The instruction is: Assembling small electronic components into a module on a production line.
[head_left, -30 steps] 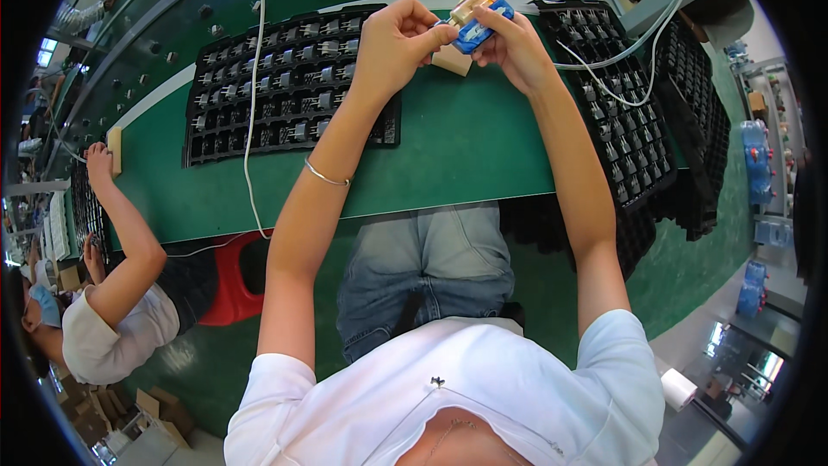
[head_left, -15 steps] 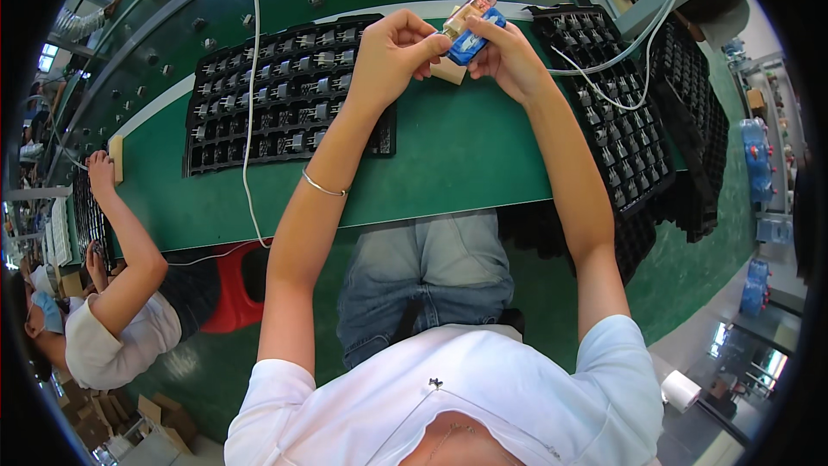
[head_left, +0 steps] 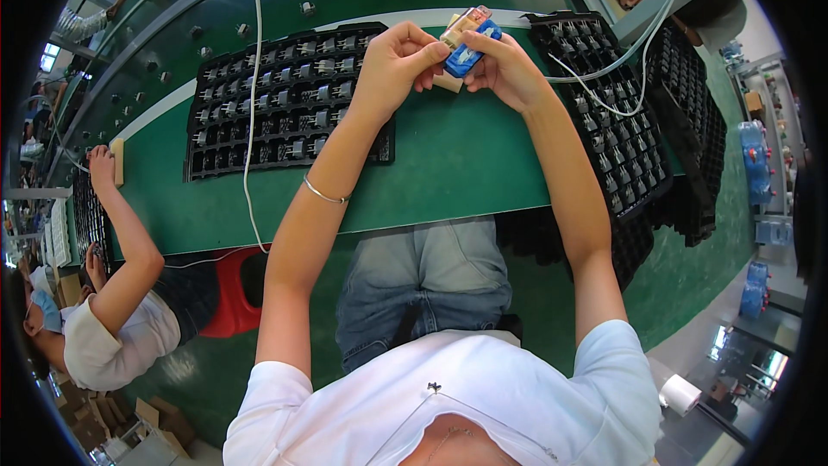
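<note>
Blue device (head_left: 465, 59), long axis slanted, far end rightward

device (head_left: 464, 60): glossy plastic | tray (head_left: 270, 154): matt plastic | bangle (head_left: 320, 195): shiny metal

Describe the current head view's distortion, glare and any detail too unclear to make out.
Head view: black corners, and the white strip across the green bench bows; head view: a pale sheen on the green floor; head view: the blue-and-clear device in the right hand shows too small for fine detail.
</note>
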`<state>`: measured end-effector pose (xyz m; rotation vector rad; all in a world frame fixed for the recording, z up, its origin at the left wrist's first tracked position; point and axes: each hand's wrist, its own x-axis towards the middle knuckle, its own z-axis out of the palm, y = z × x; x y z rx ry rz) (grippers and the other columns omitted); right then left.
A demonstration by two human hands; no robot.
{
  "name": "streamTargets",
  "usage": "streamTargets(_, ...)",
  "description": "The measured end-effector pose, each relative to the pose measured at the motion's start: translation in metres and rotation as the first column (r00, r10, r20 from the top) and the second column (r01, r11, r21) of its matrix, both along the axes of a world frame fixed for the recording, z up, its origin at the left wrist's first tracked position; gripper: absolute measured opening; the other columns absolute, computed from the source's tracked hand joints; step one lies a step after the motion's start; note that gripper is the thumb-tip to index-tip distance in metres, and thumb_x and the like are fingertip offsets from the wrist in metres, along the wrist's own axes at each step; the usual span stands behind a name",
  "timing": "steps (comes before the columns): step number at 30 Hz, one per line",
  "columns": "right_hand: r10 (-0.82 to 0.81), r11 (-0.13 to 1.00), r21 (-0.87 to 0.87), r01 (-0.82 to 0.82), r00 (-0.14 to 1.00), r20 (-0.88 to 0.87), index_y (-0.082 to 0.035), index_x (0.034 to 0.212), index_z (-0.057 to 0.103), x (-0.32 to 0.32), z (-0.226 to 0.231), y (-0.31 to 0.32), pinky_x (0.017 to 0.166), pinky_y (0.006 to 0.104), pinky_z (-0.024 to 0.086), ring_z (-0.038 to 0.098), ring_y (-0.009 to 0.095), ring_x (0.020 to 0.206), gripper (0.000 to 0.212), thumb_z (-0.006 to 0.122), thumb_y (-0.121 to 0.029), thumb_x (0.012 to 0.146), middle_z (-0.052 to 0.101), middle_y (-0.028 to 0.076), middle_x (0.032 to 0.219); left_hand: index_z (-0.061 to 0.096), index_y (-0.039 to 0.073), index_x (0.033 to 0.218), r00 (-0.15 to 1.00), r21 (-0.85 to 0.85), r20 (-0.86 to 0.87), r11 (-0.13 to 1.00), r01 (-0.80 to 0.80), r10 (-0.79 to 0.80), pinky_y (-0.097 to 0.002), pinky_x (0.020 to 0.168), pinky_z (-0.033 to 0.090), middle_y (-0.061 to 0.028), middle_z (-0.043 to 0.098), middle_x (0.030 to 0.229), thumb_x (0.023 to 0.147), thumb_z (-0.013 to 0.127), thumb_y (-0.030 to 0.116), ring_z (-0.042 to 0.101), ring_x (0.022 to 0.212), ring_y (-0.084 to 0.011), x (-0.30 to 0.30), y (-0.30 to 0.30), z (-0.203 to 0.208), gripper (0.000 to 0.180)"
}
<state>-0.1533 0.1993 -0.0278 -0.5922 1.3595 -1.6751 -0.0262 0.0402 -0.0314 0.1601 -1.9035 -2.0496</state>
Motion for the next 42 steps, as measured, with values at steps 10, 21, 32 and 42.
streamTargets(10, -0.361, 0.928, -0.077, 0.366, 0.822, -0.441, 0.0, 0.123, 0.059, -0.009, 0.003, 0.006, 0.07, 0.025, 0.056, 0.068, 0.011, 0.086, 0.044, 0.072, -0.023, 0.087, 0.069, 0.006, 0.105, 0.065, -0.001, 0.097, 0.986, -0.088, 0.009, 0.983, -0.164, 0.166, -0.0204, 0.055, 0.043, -0.0033, 0.065, 0.071, 0.089, 0.074, 0.024, 0.056, 0.059, -0.0059, -0.004, -0.005, 0.004, 0.028)
streamTargets(21, -0.273, 0.884, -0.142, 0.445, 0.246, -0.93, -0.004, 0.113, 0.063, 0.004, -0.01, -0.004, 0.064, 0.0285, 0.051, 0.063, 0.014, 0.066, 0.045, 0.079, -0.026, 0.076, 0.067, 0.008, 0.078, 0.067, 0.002, 0.09, 0.974, -0.549, 0.004, 0.814, -0.188, 0.228, -0.0247, 0.056, 0.044, -0.0014, 0.063, 0.068, 0.087, 0.071, 0.023, 0.058, 0.062, -0.0087, -0.004, -0.003, -0.009, 0.022)
streamTargets(32, -0.264, 0.878, -0.121, 0.463, 0.258, -0.929, -0.005, 0.114, 0.066, 0.006, -0.011, -0.004, 0.061, 0.0302, 0.05, 0.061, 0.019, 0.062, 0.047, 0.078, -0.029, 0.076, 0.066, 0.009, 0.076, 0.056, 0.007, 0.089, 0.967, -0.926, -0.02, 0.36, -0.113, 0.252, -0.0394, 0.056, 0.05, -0.0095, 0.065, 0.069, 0.081, 0.075, 0.029, 0.068, 0.067, -0.0287, 0.003, 0.019, -0.012, 0.031)
streamTargets(42, -0.231, 0.865, -0.081, 0.496, 0.25, -0.94, -0.004, 0.116, 0.066, 0.003, -0.012, -0.003, 0.062, 0.0305, 0.051, 0.061, 0.019, 0.063, 0.05, 0.079, -0.031, 0.076, 0.066, 0.009, 0.078, 0.056, 0.007, 0.089, 0.97, -0.925, -0.039, 0.358, -0.125, 0.239, -0.0391, 0.056, 0.05, -0.0094, 0.065, 0.069, 0.081, 0.074, 0.029, 0.067, 0.066, -0.0287, 0.002, 0.02, -0.01, 0.03)
